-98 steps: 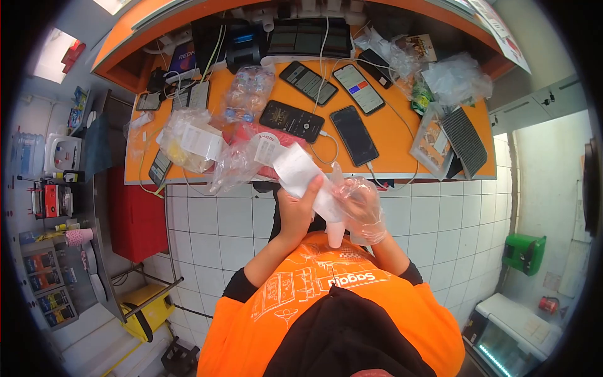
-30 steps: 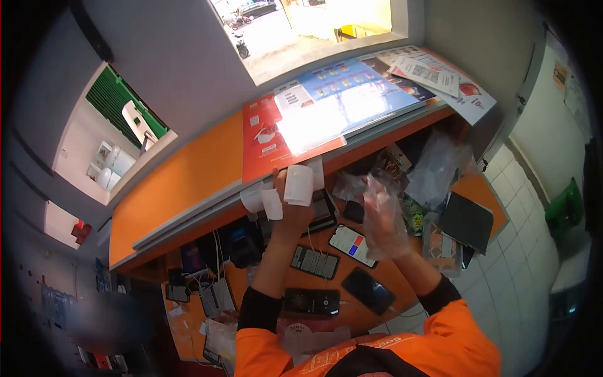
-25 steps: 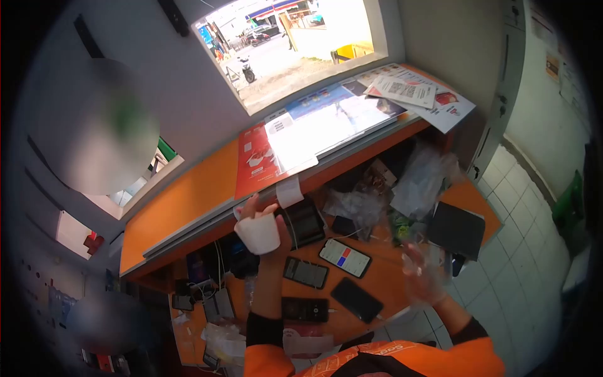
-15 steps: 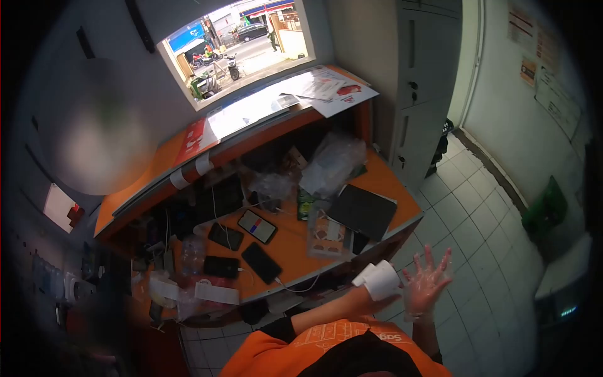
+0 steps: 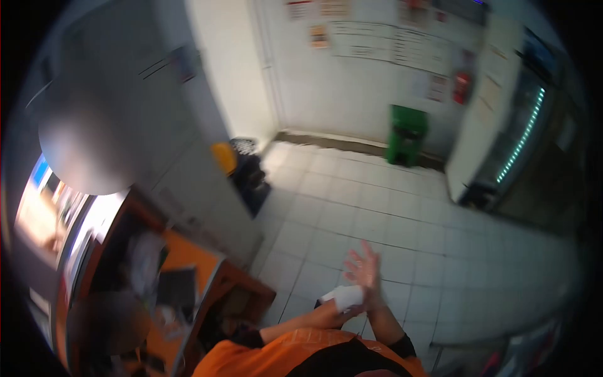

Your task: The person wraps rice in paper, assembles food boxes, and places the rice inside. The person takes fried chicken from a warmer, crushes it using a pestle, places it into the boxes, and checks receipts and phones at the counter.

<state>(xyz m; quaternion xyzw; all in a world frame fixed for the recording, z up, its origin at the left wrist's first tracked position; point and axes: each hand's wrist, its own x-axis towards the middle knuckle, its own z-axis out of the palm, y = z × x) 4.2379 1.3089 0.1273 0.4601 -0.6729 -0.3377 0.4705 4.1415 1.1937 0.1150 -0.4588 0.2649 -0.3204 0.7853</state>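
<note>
My right hand (image 5: 365,269) is raised over the tiled floor with its fingers spread, holding nothing; a clear plastic glove showed on it a moment earlier. Next to its wrist, my left hand (image 5: 353,308) is closed on a crumpled white paper tissue (image 5: 346,297). The tissue covers most of the left fingers and overlaps the right wrist in this view.
An orange desk (image 5: 188,248) with a dark flat laptop-like object (image 5: 176,287) stands at lower left, beside tall grey lockers (image 5: 182,188). White floor tiles (image 5: 339,207) stretch ahead. A green bin (image 5: 406,135) is by the wall, and a display fridge (image 5: 502,138) stands right.
My view has swung right, from the desk and window toward the floor and far wall. Both hands have moved along, still close together, the left keeping the tissue.
</note>
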